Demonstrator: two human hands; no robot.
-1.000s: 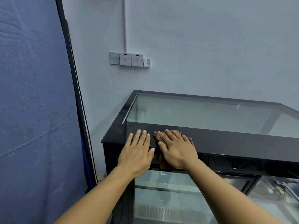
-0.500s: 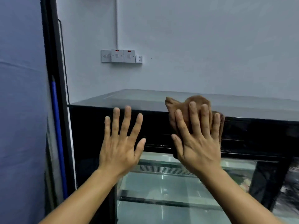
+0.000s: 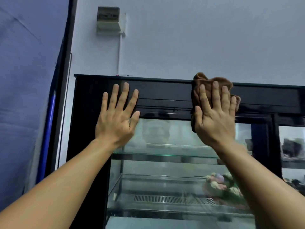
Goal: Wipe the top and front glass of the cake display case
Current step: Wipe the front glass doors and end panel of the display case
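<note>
Pale wall (image 3: pixel 198 38) | display case (image 3: pixel 165 91) frame at 12 o'clock, front glass (image 3: pixel 165 162) at 6 | left hand (image 3: pixel 117 119) braced, fingers spread | right hand (image 3: pixel 214 119) at 2 o'clock, straight fingers pressing cloth (image 3: pixel 212 80) on frame | best: flat palm, overlapping downward passes.

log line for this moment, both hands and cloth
left hand: flat on black top band | right hand: pressing brown cloth to band | front glass: below cloth

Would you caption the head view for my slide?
Right hand presses brown cloth against the cake display case frame; left hand flat beside it.
</note>
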